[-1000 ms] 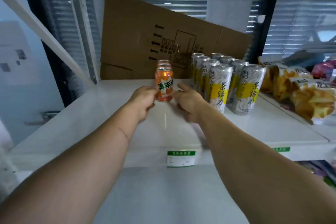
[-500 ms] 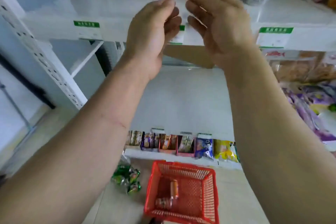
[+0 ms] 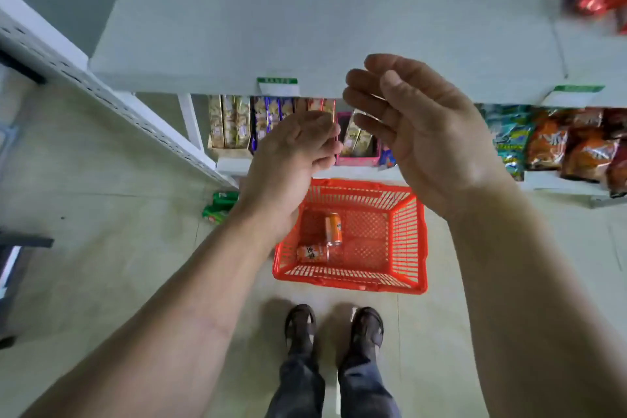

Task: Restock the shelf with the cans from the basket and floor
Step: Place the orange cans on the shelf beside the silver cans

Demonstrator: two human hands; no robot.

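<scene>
A second ago both hands steadied an orange can on the upper shelf; now the left hand (image 3: 291, 153) and right hand (image 3: 417, 132) hang empty, fingers loosely curled. One can is placed. Green cans (image 3: 220, 205) lie on the floor. The red basket (image 3: 419, 241) holds two orange cans (image 3: 332, 229) lying down.

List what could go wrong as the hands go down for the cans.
1. The two orange cans lie on their sides in the red basket, so they may roll away from a grip.
2. The green cans on the floor sit partly hidden by the left hand and could be overlooked.
</scene>
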